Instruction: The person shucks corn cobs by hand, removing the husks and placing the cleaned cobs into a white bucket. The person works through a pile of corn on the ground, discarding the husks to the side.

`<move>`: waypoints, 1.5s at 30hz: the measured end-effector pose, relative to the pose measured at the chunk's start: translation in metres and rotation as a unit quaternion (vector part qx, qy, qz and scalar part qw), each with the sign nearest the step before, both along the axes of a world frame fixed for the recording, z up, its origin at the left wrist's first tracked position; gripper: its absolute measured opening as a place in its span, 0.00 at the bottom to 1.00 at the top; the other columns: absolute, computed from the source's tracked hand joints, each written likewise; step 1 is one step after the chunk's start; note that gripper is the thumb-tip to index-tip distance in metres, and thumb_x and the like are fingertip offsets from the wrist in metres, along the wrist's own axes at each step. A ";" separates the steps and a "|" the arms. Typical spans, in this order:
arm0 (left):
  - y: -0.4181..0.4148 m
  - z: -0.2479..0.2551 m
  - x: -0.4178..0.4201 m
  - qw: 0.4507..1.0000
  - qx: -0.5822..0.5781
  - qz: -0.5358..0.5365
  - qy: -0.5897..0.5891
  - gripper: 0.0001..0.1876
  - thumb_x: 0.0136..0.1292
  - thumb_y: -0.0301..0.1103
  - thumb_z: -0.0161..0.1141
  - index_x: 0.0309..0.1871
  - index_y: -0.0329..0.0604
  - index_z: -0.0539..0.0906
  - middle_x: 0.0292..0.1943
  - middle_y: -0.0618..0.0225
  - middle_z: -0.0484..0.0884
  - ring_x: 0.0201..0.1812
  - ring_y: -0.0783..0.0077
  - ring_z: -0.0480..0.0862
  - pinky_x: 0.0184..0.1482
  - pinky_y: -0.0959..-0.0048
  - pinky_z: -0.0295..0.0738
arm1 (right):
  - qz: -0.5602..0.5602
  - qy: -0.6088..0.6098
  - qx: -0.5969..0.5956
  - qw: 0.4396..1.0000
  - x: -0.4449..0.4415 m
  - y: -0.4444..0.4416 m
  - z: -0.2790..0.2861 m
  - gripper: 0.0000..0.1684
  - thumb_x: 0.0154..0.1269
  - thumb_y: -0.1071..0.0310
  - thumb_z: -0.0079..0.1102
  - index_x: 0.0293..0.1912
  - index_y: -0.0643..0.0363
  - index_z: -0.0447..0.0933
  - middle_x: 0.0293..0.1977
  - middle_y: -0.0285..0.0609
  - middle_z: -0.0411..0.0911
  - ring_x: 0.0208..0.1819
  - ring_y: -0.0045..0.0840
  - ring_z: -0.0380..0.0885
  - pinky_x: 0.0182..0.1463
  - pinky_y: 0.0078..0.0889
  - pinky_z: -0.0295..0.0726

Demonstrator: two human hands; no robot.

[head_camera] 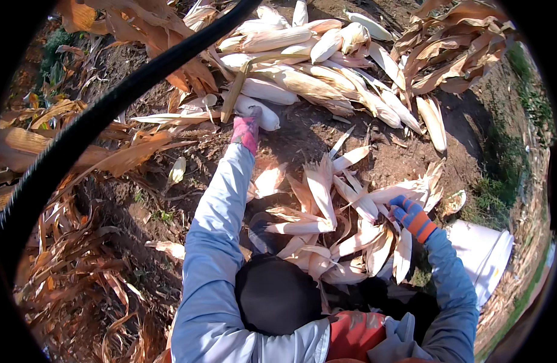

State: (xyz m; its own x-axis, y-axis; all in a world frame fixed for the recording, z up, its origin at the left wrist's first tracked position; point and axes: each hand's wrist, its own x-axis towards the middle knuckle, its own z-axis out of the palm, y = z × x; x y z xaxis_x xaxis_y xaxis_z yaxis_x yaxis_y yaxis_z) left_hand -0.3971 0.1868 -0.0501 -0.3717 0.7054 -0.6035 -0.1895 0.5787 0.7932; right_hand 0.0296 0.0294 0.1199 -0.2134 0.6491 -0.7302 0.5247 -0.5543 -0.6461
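My left hand (pixel 247 127), in a pink and dark glove, reaches forward with its fingers over a pale ear of corn (pixel 270 119). This ear lies at the near edge of a pile of corn ears (pixel 278 40), many still wrapped in dry husk. Lower right, my right hand (pixel 411 217) wears a blue and orange glove. Its fingers are curled beside dry corn husks (pixel 321 195) heaped in front of me. Whether those fingers grip a husk is hard to see.
A white plastic bucket (pixel 475 247) lies tipped beside my right forearm. Dry corn stalks and leaves (pixel 74 254) cover the ground on the left, with more leaves (pixel 451 47) at the upper right. A black strap or cable (pixel 124 97) crosses the upper left view.
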 end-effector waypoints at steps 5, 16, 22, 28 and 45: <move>-0.095 0.052 0.046 0.972 0.143 -0.054 -0.178 0.32 0.53 0.31 0.61 0.60 0.43 0.59 0.45 0.59 0.74 0.42 0.62 0.78 0.31 0.63 0.81 | 0.004 0.053 0.045 0.998 -0.026 0.009 -0.005 0.09 0.64 0.73 0.45 0.43 0.63 0.69 0.29 0.37 0.73 0.30 0.16 0.71 0.37 0.18 0.73; -0.163 0.092 0.126 0.812 0.141 -0.466 -0.323 0.24 0.60 0.36 0.54 0.56 0.35 0.63 0.45 0.65 0.73 0.45 0.73 0.74 0.48 0.73 0.70 | -0.145 0.176 0.172 0.958 -0.106 0.054 -0.069 0.17 0.64 0.63 0.48 0.50 0.62 0.68 0.38 0.35 0.74 0.37 0.16 0.72 0.42 0.20 0.72; -0.165 0.088 0.145 0.849 0.122 -0.413 -0.306 0.34 0.54 0.31 0.62 0.60 0.38 0.56 0.53 0.63 0.68 0.53 0.71 0.70 0.54 0.72 0.68 | -0.282 0.160 0.256 0.911 -0.131 0.040 -0.057 0.16 0.63 0.65 0.48 0.48 0.63 0.70 0.37 0.36 0.74 0.37 0.17 0.70 0.42 0.21 0.70; -0.166 0.031 0.153 0.866 0.236 -0.427 -0.110 0.36 0.46 0.33 0.66 0.57 0.39 0.58 0.48 0.60 0.72 0.48 0.67 0.75 0.50 0.70 0.71 | -0.110 0.048 0.280 0.952 -0.135 0.049 -0.034 0.14 0.60 0.68 0.49 0.45 0.63 0.71 0.32 0.41 0.76 0.32 0.20 0.72 0.38 0.23 0.71; -0.165 0.058 0.138 0.873 0.268 -0.407 -0.025 0.33 0.47 0.36 0.66 0.55 0.36 0.64 0.44 0.58 0.77 0.44 0.65 0.78 0.46 0.71 0.73 | -0.134 -0.014 0.297 0.945 -0.141 0.056 -0.037 0.17 0.59 0.63 0.52 0.43 0.67 0.73 0.31 0.46 0.78 0.32 0.25 0.75 0.38 0.26 0.72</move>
State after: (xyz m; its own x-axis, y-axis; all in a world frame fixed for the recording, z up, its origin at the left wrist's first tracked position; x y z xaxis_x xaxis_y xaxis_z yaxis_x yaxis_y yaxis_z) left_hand -0.2587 0.0216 0.0081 0.4014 0.9096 -0.1075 0.0695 0.0867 0.9938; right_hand -0.1111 0.0850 0.0831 0.0302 0.9745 -0.2222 0.4389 -0.2127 -0.8730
